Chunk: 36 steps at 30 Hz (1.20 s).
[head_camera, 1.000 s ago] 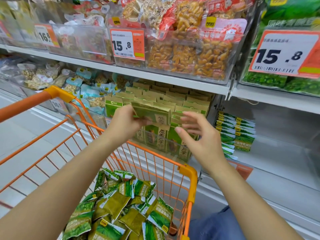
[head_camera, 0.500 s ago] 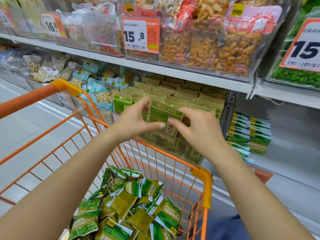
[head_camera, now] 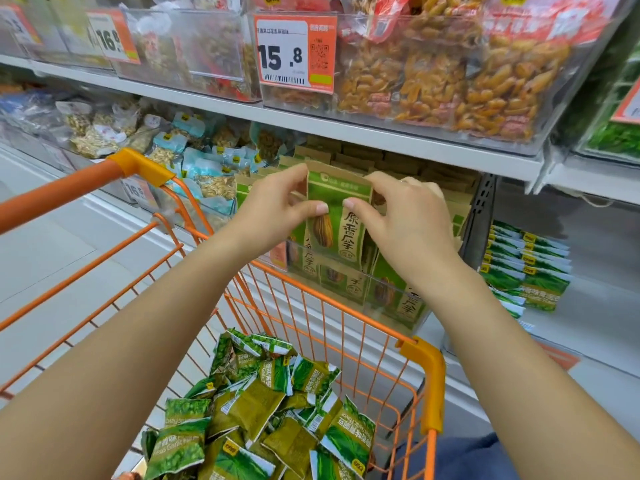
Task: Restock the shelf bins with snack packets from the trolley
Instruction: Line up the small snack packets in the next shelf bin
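Note:
A green and tan seed packet (head_camera: pixel 337 216) stands upright at the front of a clear shelf bin (head_camera: pixel 381 299) full of like packets. My left hand (head_camera: pixel 273 209) pinches its left edge and my right hand (head_camera: pixel 405 220) pinches its right edge, thumbs on its face. Below my arms, the orange trolley (head_camera: pixel 422 375) holds a heap of small green pea snack packets (head_camera: pixel 270 410).
To the right, a stack of green pea packets (head_camera: pixel 526 268) sits on a mostly bare grey shelf. Bins of blue nut packets (head_camera: pixel 204 168) lie to the left. The upper shelf (head_camera: pixel 346 129) carries clear bins of orange snacks and a 15.8 price tag (head_camera: pixel 294 53).
The packet was lying flat in my left hand; now both hands hold it upright at the bin's front. The view has shifted closer to the shelf.

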Each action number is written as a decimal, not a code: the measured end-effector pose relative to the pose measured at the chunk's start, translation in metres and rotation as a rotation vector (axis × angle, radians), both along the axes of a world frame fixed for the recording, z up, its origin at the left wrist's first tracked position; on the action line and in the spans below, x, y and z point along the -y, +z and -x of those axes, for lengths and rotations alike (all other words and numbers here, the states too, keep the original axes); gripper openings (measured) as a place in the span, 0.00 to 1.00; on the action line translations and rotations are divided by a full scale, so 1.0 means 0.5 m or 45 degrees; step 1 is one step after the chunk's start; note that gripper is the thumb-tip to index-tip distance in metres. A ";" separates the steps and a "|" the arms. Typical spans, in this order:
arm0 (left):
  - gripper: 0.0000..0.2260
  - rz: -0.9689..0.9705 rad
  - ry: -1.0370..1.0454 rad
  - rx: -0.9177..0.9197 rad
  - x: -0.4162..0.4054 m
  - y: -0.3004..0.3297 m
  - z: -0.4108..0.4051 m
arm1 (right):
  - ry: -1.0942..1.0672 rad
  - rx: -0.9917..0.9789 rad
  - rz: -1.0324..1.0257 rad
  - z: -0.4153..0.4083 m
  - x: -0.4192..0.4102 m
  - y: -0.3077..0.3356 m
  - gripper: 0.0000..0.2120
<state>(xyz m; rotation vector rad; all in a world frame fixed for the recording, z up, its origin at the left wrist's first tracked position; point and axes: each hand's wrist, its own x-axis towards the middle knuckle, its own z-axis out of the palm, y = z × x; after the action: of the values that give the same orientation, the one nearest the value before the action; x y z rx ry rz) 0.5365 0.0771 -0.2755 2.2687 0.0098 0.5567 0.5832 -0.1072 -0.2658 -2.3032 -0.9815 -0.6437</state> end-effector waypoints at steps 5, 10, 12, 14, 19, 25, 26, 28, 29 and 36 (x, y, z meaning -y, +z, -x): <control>0.10 -0.115 0.101 0.020 -0.024 0.018 0.007 | 0.036 -0.049 -0.004 -0.004 -0.034 0.006 0.16; 0.11 0.030 0.109 -0.023 -0.041 -0.013 0.014 | 0.019 -0.028 0.125 -0.006 -0.066 0.002 0.15; 0.10 0.026 0.099 -0.070 -0.046 -0.006 0.010 | 0.012 -0.038 0.120 -0.011 -0.068 0.003 0.13; 0.08 -0.008 0.093 -0.094 -0.052 0.003 0.006 | 0.020 -0.064 0.091 -0.014 -0.070 0.003 0.14; 0.10 -0.029 0.153 0.031 -0.058 0.008 0.012 | 0.077 -0.033 -0.014 -0.014 -0.090 0.011 0.14; 0.06 -0.097 0.245 0.208 -0.091 0.041 0.030 | 0.177 -0.009 -0.071 -0.010 -0.124 0.057 0.13; 0.06 -0.122 0.256 0.191 -0.099 0.046 0.032 | 0.186 -0.028 -0.060 -0.009 -0.134 0.056 0.14; 0.06 -0.158 0.282 0.136 -0.119 0.044 0.034 | 0.205 -0.070 -0.052 -0.007 -0.154 0.045 0.14; 0.05 -0.176 0.299 0.116 -0.129 0.039 0.034 | 0.217 -0.078 -0.061 -0.006 -0.164 0.036 0.15; 0.06 -0.170 0.379 0.034 -0.178 0.014 0.047 | 0.271 -0.092 0.049 -0.004 -0.220 0.009 0.15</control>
<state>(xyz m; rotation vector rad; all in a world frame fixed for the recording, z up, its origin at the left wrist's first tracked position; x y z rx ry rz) 0.5131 0.1659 -0.2683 2.4064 0.3095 0.7620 0.5852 0.0028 -0.2613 -2.1991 -1.1933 -0.4548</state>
